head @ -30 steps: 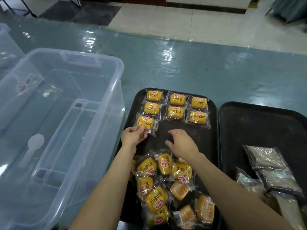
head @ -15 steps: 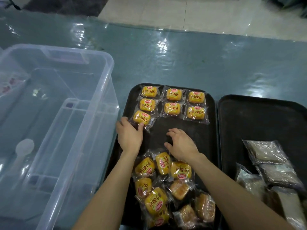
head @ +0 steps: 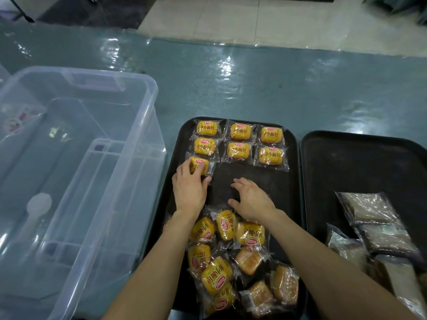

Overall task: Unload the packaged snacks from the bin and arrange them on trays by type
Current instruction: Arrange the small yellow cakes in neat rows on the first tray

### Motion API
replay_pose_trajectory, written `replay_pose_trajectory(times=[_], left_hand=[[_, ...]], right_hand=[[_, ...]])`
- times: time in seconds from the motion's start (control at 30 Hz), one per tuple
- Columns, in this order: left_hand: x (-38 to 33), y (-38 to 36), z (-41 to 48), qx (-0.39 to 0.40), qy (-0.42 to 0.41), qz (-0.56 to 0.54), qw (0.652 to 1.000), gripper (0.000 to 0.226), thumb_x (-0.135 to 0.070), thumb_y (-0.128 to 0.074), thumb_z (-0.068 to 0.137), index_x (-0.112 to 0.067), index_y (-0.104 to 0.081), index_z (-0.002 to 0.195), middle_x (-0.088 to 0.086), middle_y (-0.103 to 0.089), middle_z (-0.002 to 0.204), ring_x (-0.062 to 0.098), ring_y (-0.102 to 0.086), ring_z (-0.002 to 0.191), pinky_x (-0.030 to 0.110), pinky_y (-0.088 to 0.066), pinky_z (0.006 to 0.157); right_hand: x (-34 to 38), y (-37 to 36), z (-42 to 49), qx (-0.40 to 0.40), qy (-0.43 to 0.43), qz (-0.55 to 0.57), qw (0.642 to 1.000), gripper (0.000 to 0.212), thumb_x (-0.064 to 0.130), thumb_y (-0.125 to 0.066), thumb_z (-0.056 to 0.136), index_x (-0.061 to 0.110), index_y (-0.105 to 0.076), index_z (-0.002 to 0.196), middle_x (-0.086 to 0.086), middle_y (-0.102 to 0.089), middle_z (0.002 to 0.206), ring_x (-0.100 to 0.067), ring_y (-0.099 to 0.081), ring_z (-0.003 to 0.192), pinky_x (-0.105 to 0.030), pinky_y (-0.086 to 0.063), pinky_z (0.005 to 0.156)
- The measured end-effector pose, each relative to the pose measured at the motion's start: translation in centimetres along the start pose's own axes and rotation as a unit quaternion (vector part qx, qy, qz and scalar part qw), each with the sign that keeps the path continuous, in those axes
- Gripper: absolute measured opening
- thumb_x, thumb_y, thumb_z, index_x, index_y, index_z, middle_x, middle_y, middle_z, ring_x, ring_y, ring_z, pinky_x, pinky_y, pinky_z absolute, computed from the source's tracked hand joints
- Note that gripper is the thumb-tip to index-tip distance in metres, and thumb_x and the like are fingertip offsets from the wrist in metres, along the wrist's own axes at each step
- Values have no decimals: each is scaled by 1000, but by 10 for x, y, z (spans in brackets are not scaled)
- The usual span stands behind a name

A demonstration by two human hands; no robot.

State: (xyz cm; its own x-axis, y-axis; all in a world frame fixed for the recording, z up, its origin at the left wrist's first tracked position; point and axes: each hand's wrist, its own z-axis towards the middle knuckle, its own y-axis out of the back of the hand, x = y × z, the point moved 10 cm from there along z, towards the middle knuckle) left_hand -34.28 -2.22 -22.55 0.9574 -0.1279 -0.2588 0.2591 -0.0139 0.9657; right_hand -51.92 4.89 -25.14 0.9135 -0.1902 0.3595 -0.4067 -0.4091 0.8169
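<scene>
The left hand [head: 189, 188] is gripping a pack [head: 200, 166] at the tray's [head: 293, 181] left edge. The right hand [head: 251, 199] is hovering empty, fingers loose. Pushing further is probably risking skewed rows [head: 239, 150], and the wrist may be snagging the pile [head: 216, 273].

小面包 printed on the yellow snack packets [head: 240, 131], red oval logo [head: 240, 125] illegible
</scene>
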Motion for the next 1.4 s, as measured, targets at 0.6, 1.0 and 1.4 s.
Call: replay_pose_trajectory(times=[0.6, 1.0, 1.4], left_hand=[[-15, 17, 40, -38, -32, -24, 998, 53, -51, -64, 104, -30, -56, 152, 8, -46, 163, 30, -41, 154, 55, -41, 124], [-17, 1, 78, -42, 35, -48, 997, 59, -50, -79, 90, -29, -59, 141, 2, -54, 148, 24, -52, 136, 49, -49, 114], [-3, 19, 19, -58, 53, -73, 994, 79, -66, -67, 95, -22, -45, 158, 11, -35, 170, 29, -33, 159, 51, -32, 130]], right_hand=[[18, 107, 43, -200, 31, 85, 976, 15, 26, -68, 105, 23, -78, 116, 6, -78, 101, -10, -73, 87, -38, -66, 85], [80, 135, 190, -182, 165, -153, 957, 53, 43, -74, 101, 18, -63, 146, -5, -65, 141, -28, -56, 135, -47, -51, 113], [60, 148, 126, -261, 120, -33, 957, 27, 32, -65, 105, 13, -72, 124, -5, -70, 117, -24, -63, 113, -41, -54, 100]])
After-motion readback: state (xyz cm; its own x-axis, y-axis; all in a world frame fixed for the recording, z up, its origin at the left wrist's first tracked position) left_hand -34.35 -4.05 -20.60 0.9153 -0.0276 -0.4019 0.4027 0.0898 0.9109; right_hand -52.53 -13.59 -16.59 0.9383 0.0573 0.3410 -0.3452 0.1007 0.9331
